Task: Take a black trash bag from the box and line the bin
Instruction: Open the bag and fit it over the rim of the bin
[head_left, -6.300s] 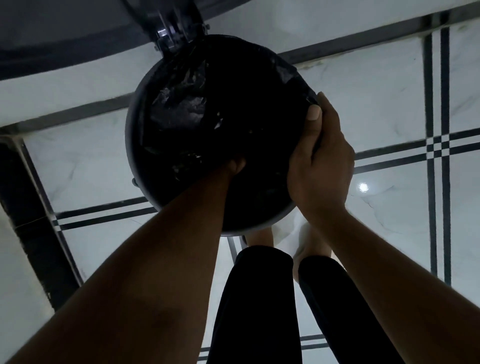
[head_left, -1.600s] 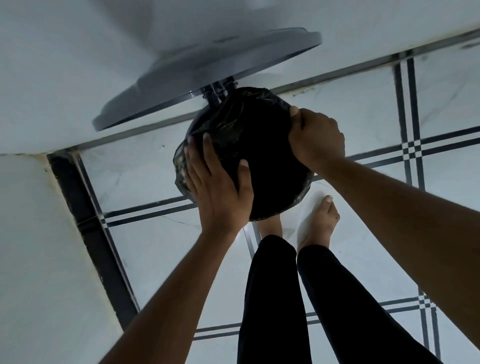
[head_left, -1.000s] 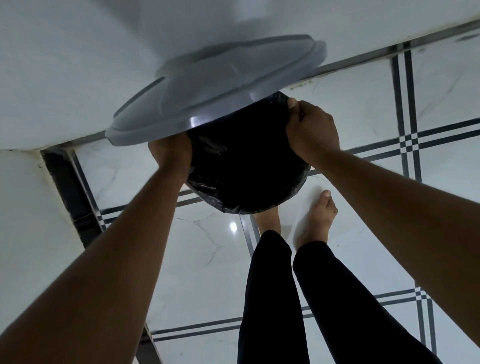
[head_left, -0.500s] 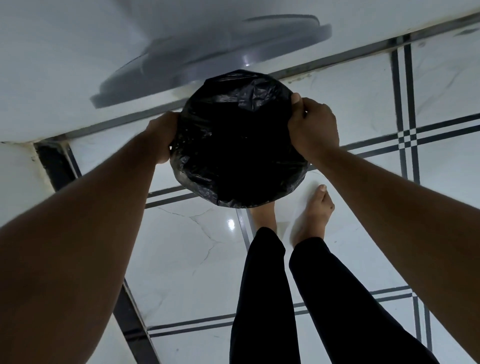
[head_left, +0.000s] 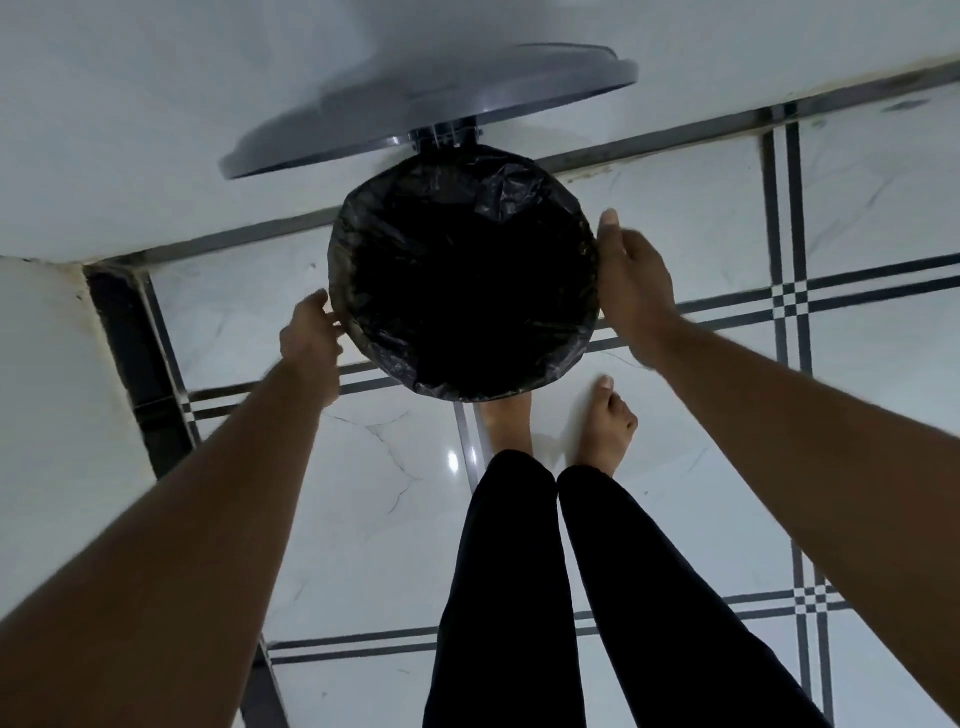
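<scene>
A round bin stands on the tiled floor against the wall, its grey lid (head_left: 431, 111) raised at the back. The black trash bag (head_left: 462, 270) lines it, with the crinkled plastic folded over the whole rim so the bin's own wall is hidden. My left hand (head_left: 310, 338) is at the lower left of the rim, fingertips close to or touching the plastic, fingers loosely curled. My right hand (head_left: 631, 286) is beside the right rim, fingers apart and slightly blurred, holding nothing. The trash bag box is out of view.
A white wall (head_left: 156, 130) runs behind the bin and a white corner surface (head_left: 47, 415) juts out on the left. My bare feet (head_left: 605, 426) and black-trousered legs stand just in front of the bin. Glossy white floor tiles with dark stripes spread to the right.
Both hands gripped the bag edge at the rim half a second ago; now the right hand has let go and drawn aside, and the left has slid lower along the rim.
</scene>
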